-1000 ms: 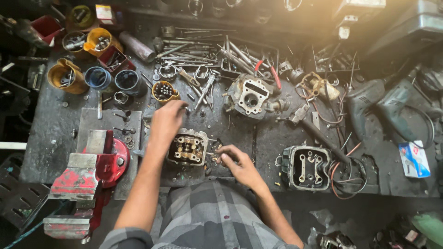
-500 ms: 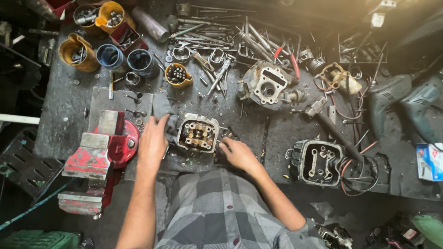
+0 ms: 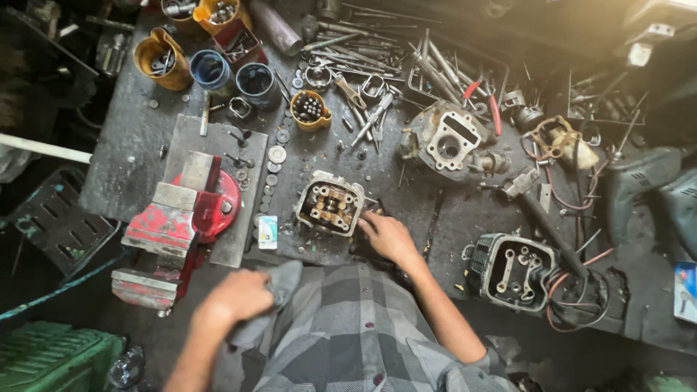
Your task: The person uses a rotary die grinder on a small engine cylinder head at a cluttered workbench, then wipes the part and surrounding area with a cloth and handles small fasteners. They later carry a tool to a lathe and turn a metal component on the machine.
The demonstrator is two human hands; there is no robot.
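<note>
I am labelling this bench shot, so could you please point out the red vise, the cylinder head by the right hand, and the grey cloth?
red vise (image 3: 178, 221), head view, body.
cylinder head (image 3: 329, 205), head view, open top.
grey cloth (image 3: 279, 284), head view, fold beside left hand.

Grey plaid shirt (image 3: 348, 327), short sleeves

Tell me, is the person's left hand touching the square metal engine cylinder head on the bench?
Apart. The head view shows the left hand down near the checked shirt, gripping a grey rag, with bare workbench between it and the square metal cylinder head.
</note>
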